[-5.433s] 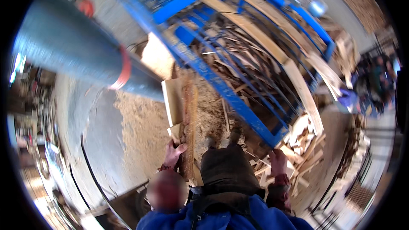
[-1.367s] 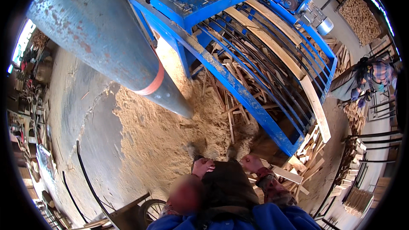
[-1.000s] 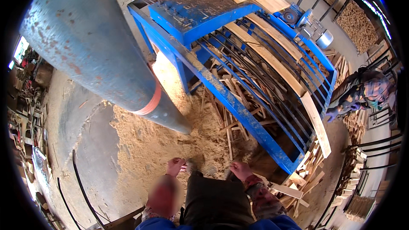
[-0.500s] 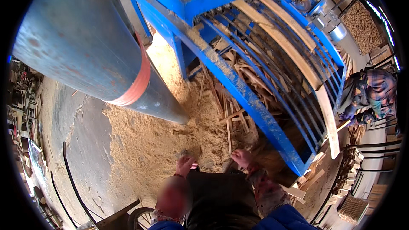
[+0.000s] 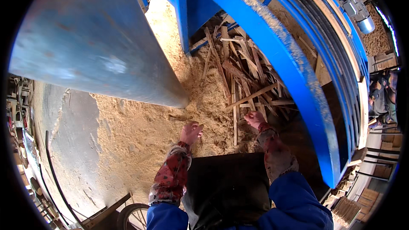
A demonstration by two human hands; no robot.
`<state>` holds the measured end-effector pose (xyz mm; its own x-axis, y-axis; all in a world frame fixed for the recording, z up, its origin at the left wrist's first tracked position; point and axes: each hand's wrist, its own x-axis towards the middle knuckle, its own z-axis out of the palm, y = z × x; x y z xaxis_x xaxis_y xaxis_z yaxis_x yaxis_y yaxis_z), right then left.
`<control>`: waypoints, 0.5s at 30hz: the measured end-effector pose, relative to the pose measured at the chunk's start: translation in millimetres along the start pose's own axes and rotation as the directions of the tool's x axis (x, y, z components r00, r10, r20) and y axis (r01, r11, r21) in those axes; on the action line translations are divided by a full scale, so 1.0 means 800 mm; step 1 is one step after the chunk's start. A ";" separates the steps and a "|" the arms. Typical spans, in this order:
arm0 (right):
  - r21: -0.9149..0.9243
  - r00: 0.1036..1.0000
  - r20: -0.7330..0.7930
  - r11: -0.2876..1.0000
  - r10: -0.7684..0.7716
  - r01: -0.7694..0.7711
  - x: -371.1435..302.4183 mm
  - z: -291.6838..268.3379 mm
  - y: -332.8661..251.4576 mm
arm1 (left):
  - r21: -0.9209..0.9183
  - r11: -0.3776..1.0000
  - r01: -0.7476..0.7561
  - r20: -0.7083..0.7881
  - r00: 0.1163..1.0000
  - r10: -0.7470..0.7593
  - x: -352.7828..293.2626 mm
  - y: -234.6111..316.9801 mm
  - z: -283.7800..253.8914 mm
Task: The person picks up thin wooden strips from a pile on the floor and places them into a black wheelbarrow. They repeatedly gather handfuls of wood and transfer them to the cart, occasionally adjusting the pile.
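Both arms reach forward over the sawdust, in patterned sleeve covers and blue sleeves. My left hand [image 5: 191, 133] is above the sawdust [image 5: 140, 130], its fingers loosely bent and apart with nothing between them. My right hand [image 5: 254, 119] is at the near edge of a heap of thin wood strips [image 5: 243, 66], fingers curled in and no object visible in them. From this view I cannot tell whether it touches the strips. One pale upright strip [image 5: 234, 119] lies between my two hands.
A large grey metal cylinder [image 5: 93, 47] stands at the left. The blue machine frame [image 5: 294, 51] curves over the heap and down the right side, with a motor [image 5: 358, 10] beyond it. A spoked wheel [image 5: 134, 218] is at lower left. Another person [image 5: 382, 96] stands far right.
My view has moved closer to the heap and downward. Both hands have stretched forward and apart, the right toward the strips. The left hand's fingers have loosened.
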<state>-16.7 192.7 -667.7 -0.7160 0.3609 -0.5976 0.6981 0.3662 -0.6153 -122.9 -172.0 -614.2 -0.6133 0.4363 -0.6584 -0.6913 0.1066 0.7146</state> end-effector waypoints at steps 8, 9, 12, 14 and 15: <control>0.053 0.984 -0.065 0.986 0.164 -0.161 0.120 0.024 0.085 | 0.644 0.754 -0.131 -0.100 0.962 0.252 0.170 -0.079 0.002; 0.034 0.970 -0.183 0.988 0.157 -0.154 0.150 0.016 0.158 | 0.668 0.732 -0.138 -0.043 0.974 0.223 0.196 -0.075 0.016; -0.017 0.974 -0.188 0.991 0.127 -0.132 0.195 0.034 0.173 | 0.748 0.655 -0.109 -0.058 0.972 0.228 0.257 -0.108 -0.008; -0.058 0.961 -0.156 0.969 0.229 -0.240 0.219 0.035 0.174 | 0.849 0.518 -0.107 -0.074 0.946 0.317 0.283 -0.103 -0.008; -0.083 0.949 -0.204 0.962 0.241 -0.262 0.228 0.034 0.178 | 0.832 0.550 -0.070 -0.106 0.953 0.282 0.294 -0.098 -0.009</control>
<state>-47.6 287.5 -878.2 -0.5106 0.6057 -0.6102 0.8590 0.3288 -0.3924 -215.6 -84.1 -826.8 -0.8204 0.3515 -0.4510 -0.0191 0.7714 0.6360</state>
